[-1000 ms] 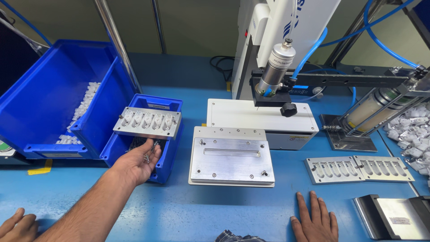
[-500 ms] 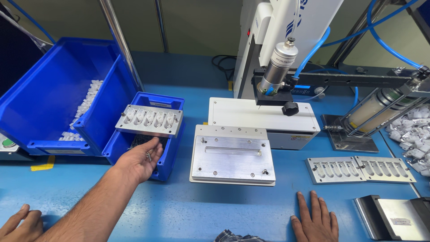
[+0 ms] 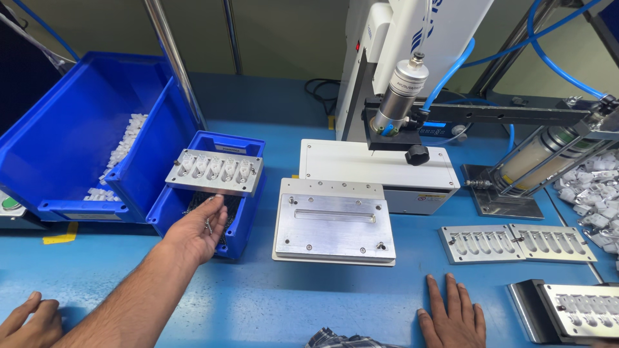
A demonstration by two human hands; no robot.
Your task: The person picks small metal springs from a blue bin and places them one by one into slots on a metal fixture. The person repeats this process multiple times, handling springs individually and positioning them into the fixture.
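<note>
blue screw bin under cupped left hand; right hand flat

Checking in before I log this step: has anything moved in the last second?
Nothing clearly changed; only the view shifts slightly. The left hand stays cupped, palm up, at the front of the small blue bin, with small dark parts at its fingers. The right hand stays flat on the blue table. The metal tray still lies across the bin.
</note>
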